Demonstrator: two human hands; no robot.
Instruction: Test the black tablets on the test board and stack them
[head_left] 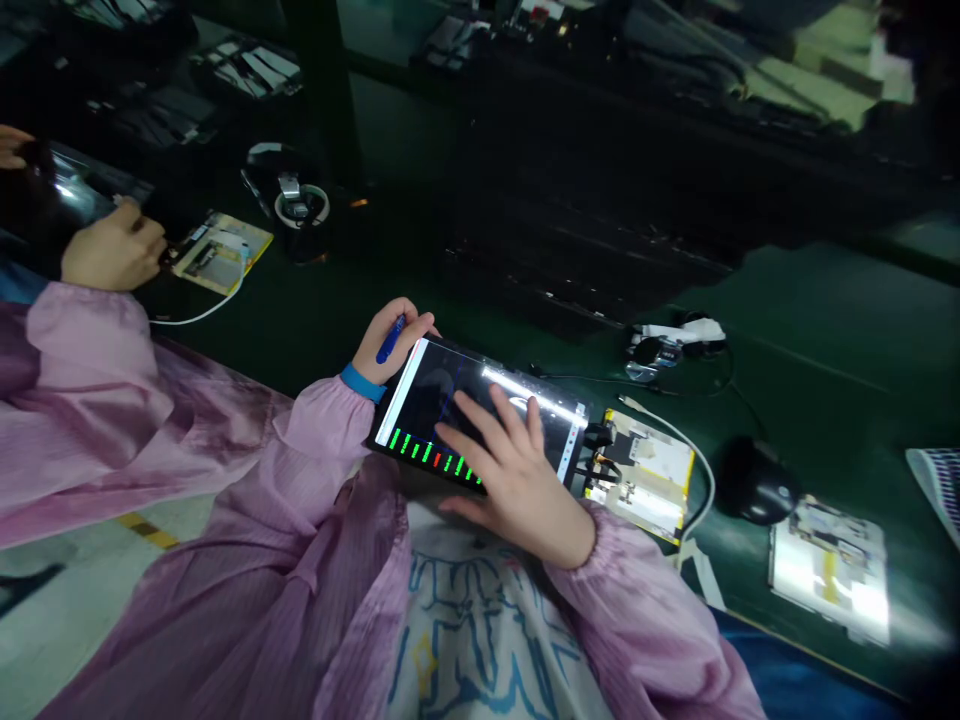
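Observation:
A tablet screen (480, 420) lies tilted in front of my body, lit with a dark picture, a row of green labels and one red label. My left hand (386, 340) is closed at its upper left corner. A blue pen (391, 340) is tucked between that hand's thumb and fingers. Across the right half of the glass, my right hand (521, 475) is spread with nothing in it; its fingertips are on or just over the surface. Dark ribbon cables link the screen's right edge to an opened circuit board with battery (649, 475).
Right of the board are a white cable (701, 450), a black rounded device (759, 480) and a second silver board assembly (829, 570). A wired clip-like item (664, 350) lies behind. On the left, a co-worker's hand (116, 248) is beside another board (221, 250).

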